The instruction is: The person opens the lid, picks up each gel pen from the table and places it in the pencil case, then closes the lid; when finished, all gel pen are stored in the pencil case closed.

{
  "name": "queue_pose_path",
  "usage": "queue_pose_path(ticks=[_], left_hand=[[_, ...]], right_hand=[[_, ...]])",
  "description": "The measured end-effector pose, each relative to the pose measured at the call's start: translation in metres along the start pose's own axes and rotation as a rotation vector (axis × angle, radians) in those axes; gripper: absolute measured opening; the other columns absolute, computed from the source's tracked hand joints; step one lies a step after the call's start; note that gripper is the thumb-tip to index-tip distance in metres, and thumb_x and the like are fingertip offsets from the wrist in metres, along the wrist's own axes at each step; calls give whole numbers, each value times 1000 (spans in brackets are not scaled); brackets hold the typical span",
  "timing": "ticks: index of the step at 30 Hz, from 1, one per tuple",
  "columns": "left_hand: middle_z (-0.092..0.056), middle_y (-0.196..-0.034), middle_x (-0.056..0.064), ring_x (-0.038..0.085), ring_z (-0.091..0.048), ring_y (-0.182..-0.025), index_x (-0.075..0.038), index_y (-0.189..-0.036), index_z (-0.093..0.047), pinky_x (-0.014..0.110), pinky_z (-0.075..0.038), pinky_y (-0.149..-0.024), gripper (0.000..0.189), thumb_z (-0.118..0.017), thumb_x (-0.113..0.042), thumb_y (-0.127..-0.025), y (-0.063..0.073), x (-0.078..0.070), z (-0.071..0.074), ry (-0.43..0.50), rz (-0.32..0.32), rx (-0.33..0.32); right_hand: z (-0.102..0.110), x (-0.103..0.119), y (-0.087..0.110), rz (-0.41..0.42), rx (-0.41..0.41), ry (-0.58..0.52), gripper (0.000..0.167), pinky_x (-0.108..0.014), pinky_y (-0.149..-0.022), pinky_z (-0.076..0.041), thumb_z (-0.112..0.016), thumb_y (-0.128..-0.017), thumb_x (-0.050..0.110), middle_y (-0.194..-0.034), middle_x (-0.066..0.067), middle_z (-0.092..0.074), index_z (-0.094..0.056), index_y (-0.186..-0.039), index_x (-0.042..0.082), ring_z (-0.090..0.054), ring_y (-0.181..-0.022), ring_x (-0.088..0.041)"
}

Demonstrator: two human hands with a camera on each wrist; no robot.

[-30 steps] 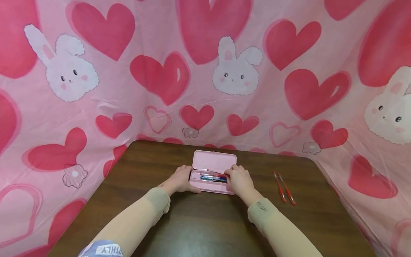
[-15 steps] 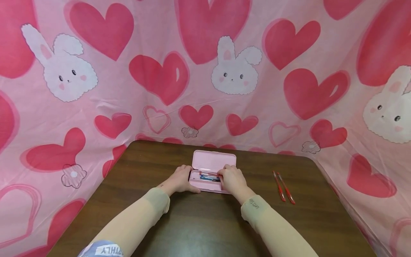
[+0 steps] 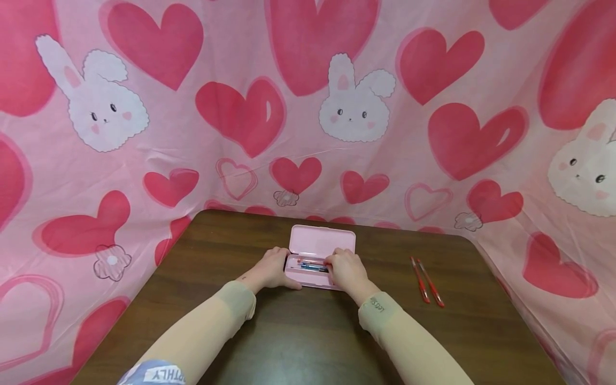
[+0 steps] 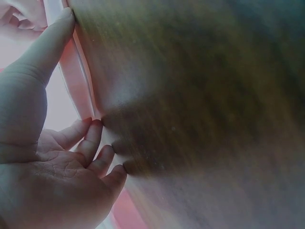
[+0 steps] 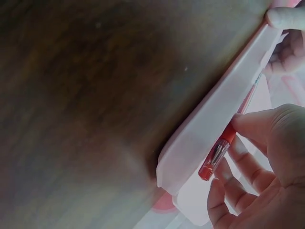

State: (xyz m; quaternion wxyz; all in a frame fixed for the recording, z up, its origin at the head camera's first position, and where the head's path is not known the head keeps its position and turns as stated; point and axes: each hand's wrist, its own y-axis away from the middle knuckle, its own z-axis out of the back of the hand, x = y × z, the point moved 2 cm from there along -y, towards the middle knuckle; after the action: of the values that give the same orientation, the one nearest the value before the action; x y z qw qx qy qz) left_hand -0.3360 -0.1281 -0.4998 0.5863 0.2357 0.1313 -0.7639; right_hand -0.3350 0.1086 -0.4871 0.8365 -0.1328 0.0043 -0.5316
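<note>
head view: compared with a second ago, the right hand (image 3: 347, 271) has shifted left, over the right part of the pink pencil case (image 3: 310, 277). the red pen (image 5: 228, 136) that slanted along the case's back edge now shows its far end inside the rear compartment, next to blue and dark pens (image 3: 313, 266). left hand (image 3: 271, 269) unchanged at the case's left end. lid (image 3: 322, 240) tipped back, open. both forearms, in pale sleeves (image 3: 207, 321), reach in from the near side. the right hand blocks my sight of the case's right end. two loose pens (image 3: 420, 280), also red, lie on the brown table (image 3: 289, 331), well to the right; heart-and-rabbit cloth (image 3: 240, 182) behind.

left wrist view: thumb straight along the front wall, fingers slightly bent at the end; they grip the case.

right wrist view: thumb and fingers pinch the red pen just beside its clear cap; outer fingers loosely curled.
</note>
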Motion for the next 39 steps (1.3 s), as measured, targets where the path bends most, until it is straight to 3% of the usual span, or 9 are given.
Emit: queue_pose_path(ticks=[14, 26, 33, 39], left_hand=[[-60, -143, 15, 32, -53, -134, -2, -150, -54, 52, -49, -123, 104, -100, -56, -73, 0, 0, -1, -6, -5, -6], [-61, -143, 16, 33, -53, -135, -2, -149, -55, 53, -48, -122, 104, -101, -55, -73, -1, 1, -1, -13, -13, -12], [-62, -138, 14, 31, -54, -132, -2, -146, -57, 51, -49, -121, 102, -102, -56, -71, 0, 1, 1, -4, -15, -19], [-63, -138, 14, 32, -54, -133, -2, -146, -58, 51, -48, -122, 101, -102, -55, -71, 1, 0, 0, -7, -18, -18]], right_hand=[[-1, 3, 4, -2, -9, -6, 18, -47, -83, -58, -84, -94, 18, -94, -8, -73, -87, -111, 16, -63, -84, -28], [10, -2, 6, -100, 14, -104, 29, -55, -107, -59, -81, -99, 27, -114, -11, -74, -80, -124, 14, -68, -106, -32], [16, -9, 12, -103, -22, -123, 32, -59, -110, -57, -79, -100, 26, -121, -14, -75, -77, -128, 11, -71, -115, -37], [18, -23, 19, -154, -32, -130, 38, -59, -113, -56, -78, -101, 27, -129, -16, -74, -74, -134, 10, -70, -119, -39]])
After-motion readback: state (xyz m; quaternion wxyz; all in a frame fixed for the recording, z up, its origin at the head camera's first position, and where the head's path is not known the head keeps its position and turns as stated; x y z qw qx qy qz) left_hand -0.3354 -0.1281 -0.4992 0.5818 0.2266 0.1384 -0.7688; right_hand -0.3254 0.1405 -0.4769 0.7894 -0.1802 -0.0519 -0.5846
